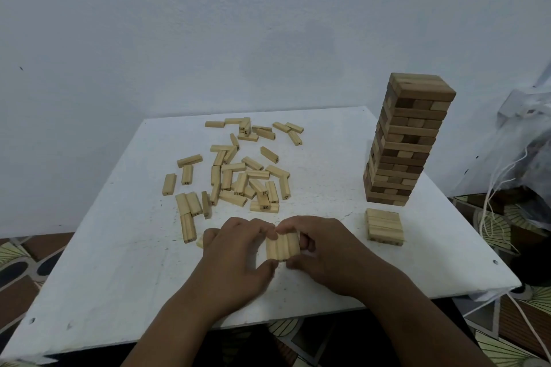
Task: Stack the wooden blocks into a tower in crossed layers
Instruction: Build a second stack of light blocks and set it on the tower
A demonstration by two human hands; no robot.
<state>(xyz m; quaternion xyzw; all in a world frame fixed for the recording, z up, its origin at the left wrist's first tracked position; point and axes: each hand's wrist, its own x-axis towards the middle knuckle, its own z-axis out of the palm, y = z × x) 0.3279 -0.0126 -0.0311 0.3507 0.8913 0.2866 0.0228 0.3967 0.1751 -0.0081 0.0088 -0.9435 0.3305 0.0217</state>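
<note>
White bench (pixel 119 262): both hands' fingers (pixel 262 231) pinch three light, stiff, smooth blocks (pixel 282 246) (squeeze outer sides).

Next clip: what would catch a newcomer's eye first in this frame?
Probably the tall tower of darker wooden blocks in crossed layers, standing at the right of the white table. Next, the left hand and right hand at the near centre, together gripping a row of pale blocks. Behind them lie scattered loose blocks, and a small low stack sits in front of the tower.
</note>
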